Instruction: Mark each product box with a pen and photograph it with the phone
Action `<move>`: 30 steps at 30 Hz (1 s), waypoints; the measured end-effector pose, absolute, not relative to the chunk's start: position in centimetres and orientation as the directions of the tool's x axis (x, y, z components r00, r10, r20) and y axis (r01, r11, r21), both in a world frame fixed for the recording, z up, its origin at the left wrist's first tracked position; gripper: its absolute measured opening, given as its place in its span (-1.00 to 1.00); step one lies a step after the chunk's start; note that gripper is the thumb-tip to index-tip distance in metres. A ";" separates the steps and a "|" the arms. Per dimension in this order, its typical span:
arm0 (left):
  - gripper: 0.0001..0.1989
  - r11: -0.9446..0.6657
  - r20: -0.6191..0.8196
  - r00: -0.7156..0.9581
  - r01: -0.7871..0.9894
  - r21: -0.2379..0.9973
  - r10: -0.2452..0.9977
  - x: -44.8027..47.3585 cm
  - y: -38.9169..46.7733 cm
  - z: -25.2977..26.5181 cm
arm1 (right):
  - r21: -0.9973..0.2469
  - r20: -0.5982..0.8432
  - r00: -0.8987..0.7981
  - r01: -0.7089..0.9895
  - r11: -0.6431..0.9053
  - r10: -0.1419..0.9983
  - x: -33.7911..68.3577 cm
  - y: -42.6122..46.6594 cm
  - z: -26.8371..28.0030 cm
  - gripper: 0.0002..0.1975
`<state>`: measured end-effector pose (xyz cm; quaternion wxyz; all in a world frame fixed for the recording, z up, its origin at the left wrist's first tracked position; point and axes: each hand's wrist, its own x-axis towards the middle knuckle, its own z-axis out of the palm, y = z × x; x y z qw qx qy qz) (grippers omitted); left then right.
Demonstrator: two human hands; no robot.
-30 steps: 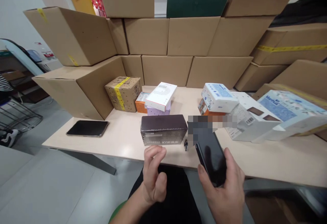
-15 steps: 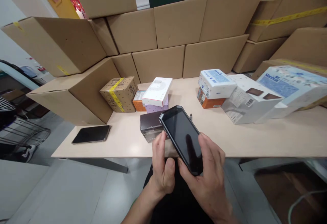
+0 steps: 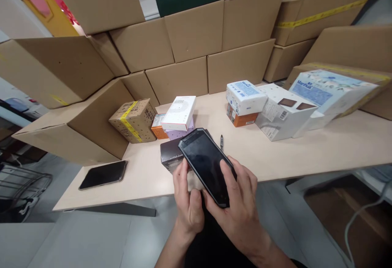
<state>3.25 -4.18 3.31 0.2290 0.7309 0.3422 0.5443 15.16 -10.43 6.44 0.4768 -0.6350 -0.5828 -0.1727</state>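
A black rugged smartphone (image 3: 205, 164) with a dark screen is tilted in front of me, near the table's front edge. My right hand (image 3: 237, 207) grips its lower right part, the thumb at the lower left edge and fingers along the right side. One right finger lies over the screen. My left hand (image 3: 188, 202) is curled at the phone's left edge, fingertips against it; its grip behind the phone is hidden. Partly covered by the phone, a black box (image 3: 170, 151) stands on the table. Beyond the phone lies a small pen-like tool (image 3: 221, 142).
Another phone (image 3: 103, 175) lies at the left on the table (image 3: 143, 174). A white box (image 3: 179, 113) tops smaller boxes beside a taped carton (image 3: 134, 121). At the right are a tissue pack (image 3: 246, 96) and a larger white box (image 3: 283, 113). Stacked cartons (image 3: 177, 80) wall the back.
My view has turned and tilted slightly. A right finger has moved from the phone's right edge onto its screen. Both hands stay at the phone.
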 end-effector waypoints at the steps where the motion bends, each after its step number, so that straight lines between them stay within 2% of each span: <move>1: -0.41 -0.655 0.634 0.167 0.245 0.715 0.755 3.2 -4.2 3.3 | -0.406 0.775 0.264 0.904 0.133 0.574 15.1 -10.4 6.5 -0.19; 10: -0.41 -0.626 0.609 0.145 0.183 0.758 0.780 3.2 -3.9 3.1 | -0.402 0.775 0.262 0.906 0.130 0.575 14.9 -10.2 6.7 -0.22; 25: -0.41 -0.642 0.617 0.179 0.227 0.733 0.767 2.7 -3.4 3.7 | -0.434 0.775 0.277 0.887 0.159 0.568 15.3 -9.3 6.1 -0.30; 27: -0.43 -0.664 0.649 0.147 0.219 0.715 0.747 2.5 -3.3 3.6 | -0.449 0.771 0.290 0.879 0.161 0.568 15.7 -9.2 6.1 -0.27; 30: -0.49 -0.710 0.728 -0.007 0.218 0.670 0.685 1.9 -2.8 3.5 | -0.461 0.771 0.326 0.878 0.127 0.546 16.9 -9.3 6.0 -0.24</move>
